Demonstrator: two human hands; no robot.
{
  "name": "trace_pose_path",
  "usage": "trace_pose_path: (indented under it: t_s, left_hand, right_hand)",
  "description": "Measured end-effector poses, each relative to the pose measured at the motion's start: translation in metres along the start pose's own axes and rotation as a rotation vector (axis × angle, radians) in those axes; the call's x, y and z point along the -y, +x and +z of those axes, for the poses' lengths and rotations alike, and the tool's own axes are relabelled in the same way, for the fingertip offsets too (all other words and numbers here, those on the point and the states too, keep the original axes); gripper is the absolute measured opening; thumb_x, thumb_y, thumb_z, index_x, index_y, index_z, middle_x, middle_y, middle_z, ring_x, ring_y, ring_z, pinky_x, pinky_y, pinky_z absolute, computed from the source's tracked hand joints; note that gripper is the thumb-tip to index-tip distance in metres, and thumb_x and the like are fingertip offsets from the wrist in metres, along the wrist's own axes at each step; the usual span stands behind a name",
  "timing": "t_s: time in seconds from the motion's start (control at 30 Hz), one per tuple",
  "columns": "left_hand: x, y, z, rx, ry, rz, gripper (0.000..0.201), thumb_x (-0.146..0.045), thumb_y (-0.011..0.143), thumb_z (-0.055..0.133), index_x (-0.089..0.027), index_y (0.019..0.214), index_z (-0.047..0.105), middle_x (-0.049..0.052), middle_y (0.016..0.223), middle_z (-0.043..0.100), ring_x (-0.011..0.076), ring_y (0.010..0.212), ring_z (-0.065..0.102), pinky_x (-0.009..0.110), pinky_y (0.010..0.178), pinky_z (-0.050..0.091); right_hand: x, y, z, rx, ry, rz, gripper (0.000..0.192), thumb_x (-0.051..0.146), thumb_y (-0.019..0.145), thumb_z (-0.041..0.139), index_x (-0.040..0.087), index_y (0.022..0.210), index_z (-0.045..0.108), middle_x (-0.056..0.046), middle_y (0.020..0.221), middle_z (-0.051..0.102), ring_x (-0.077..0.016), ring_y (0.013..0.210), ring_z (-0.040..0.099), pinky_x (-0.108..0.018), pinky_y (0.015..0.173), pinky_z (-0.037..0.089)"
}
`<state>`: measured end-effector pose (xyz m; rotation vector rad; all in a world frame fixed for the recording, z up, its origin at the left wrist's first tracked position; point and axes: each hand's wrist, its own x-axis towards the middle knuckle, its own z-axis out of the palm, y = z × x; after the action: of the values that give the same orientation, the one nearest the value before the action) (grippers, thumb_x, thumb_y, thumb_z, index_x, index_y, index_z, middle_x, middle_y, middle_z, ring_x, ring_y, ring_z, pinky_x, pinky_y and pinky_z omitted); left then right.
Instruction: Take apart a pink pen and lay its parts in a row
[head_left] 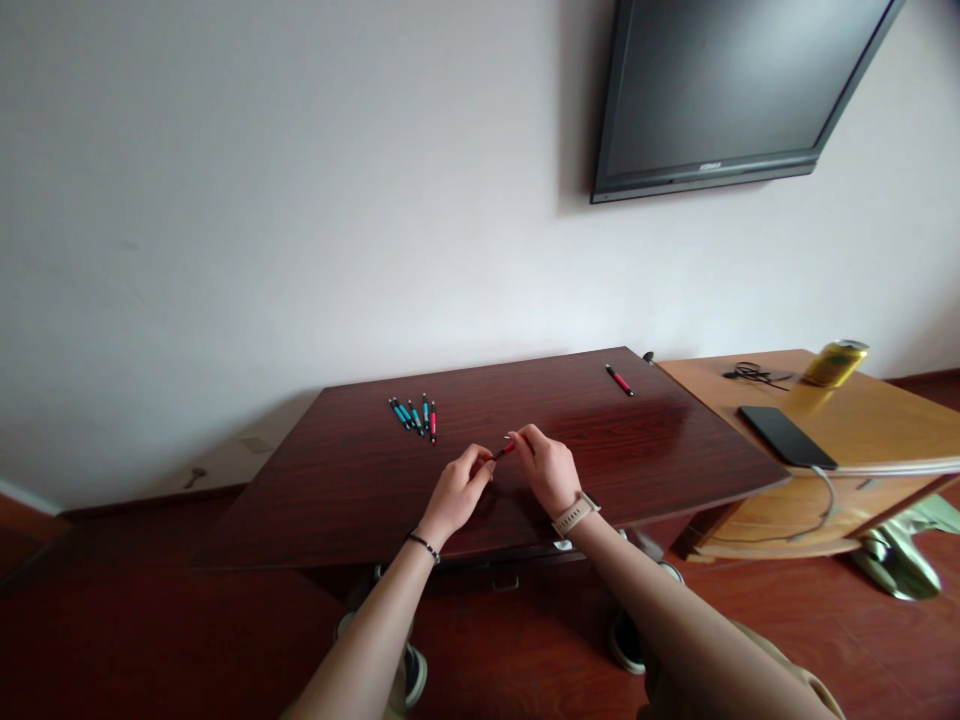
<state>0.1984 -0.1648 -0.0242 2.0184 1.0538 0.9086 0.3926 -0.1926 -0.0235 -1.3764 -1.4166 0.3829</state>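
Note:
Over the dark red-brown table, my left hand and my right hand meet at one slim red and black pen. The fingers of my left hand pinch its lower black end, while those of my right hand close on the red upper part. Away to the left lie several teal and black pens, side by side with a red pen. Another red pen rests alone near the table's far right corner.
A wooden cabinet adjoins the table on the right, bearing a black phone with a white cable, a coiled black cord and a yellow can. On the wall hangs a television. Shoes show below the table's front edge.

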Motion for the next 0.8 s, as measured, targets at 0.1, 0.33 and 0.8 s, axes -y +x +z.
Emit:
trace_pose_path:
  t_s: [0.1, 0.33, 0.8]
  left_hand:
    - [0.0, 0.001, 0.0, -0.014, -0.008, 0.005, 0.03, -0.047, 0.105, 0.051, -0.023, 0.091, 0.06, -0.001, 0.077, 0.064, 0.0177, 0.073, 0.061, 0.027, 0.074, 0.043]
    - [0.001, 0.0, -0.002, -0.128, -0.02, -0.026, 0.047, -0.055, 0.107, 0.044, -0.022, 0.075, 0.048, -0.003, 0.066, 0.05, 0.0154, 0.063, 0.048, 0.028, 0.066, 0.035]
    - [0.017, 0.008, 0.0, -0.224, -0.101, -0.129, 0.062, -0.073, 0.101, 0.04, -0.024, 0.064, 0.04, -0.001, 0.055, 0.044, 0.015, 0.053, 0.04, 0.03, 0.053, 0.03]
  right_hand:
    - [-0.01, 0.001, 0.004, -0.008, 0.018, 0.066, 0.049, 0.062, 0.105, 0.048, 0.025, 0.077, 0.061, 0.0, 0.063, 0.057, -0.0172, 0.058, 0.044, -0.03, 0.062, 0.028]
    - [-0.016, -0.001, 0.017, 0.03, 0.227, 0.227, 0.062, 0.074, 0.097, 0.05, 0.021, 0.07, 0.066, -0.002, 0.065, 0.063, -0.0189, 0.065, 0.052, -0.03, 0.066, 0.037]
    - [-0.011, -0.011, 0.023, 0.047, 0.315, 0.146, 0.048, 0.066, 0.099, 0.055, 0.022, 0.079, 0.062, 0.001, 0.071, 0.06, -0.018, 0.068, 0.048, -0.03, 0.069, 0.039]
